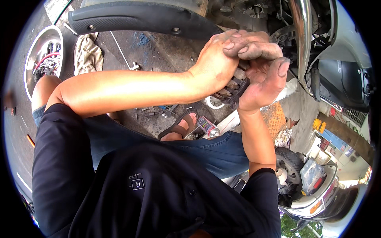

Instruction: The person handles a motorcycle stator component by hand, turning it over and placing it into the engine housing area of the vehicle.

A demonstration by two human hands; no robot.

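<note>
My left hand reaches in from the left, its fingers closed and curled over toward the other hand. My right hand is turned palm in, with its thumb raised and its fingers bent under the left fingertips. Between the two palms sits a dark, greasy ribbed part with a black curved edge and several short, worn cylinders. The hands cover its upper side, so its full shape is hidden. Both sets of fingers are stained with grease.
A long black exhaust cover and a chrome tube border the scooter's open mechanism. A metal bowl of tools, a rag, a long-handled wrench and a spray can lie around. Another scooter stands at right.
</note>
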